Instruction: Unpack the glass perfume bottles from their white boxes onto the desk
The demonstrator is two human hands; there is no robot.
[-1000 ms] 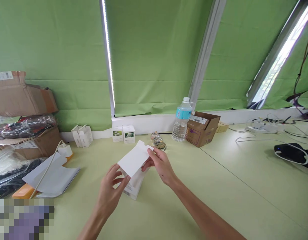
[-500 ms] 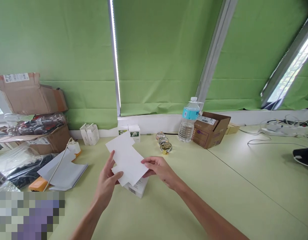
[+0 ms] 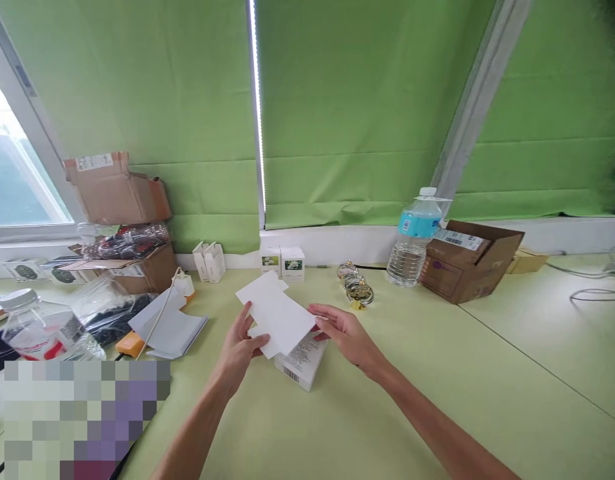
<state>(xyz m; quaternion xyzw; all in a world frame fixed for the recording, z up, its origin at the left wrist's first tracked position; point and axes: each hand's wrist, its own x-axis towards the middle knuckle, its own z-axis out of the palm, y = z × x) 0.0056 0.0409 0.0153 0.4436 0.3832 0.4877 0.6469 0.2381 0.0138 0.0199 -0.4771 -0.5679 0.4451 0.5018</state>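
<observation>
White card sheets [image 3: 274,313], centre frame, long axis running upper left to lower right. Left hand [image 3: 237,350] closed on the lower edge, nearer; right hand [image 3: 347,337] open, fingertips at the right corner. White barcoded box [image 3: 302,363] just below.
</observation>
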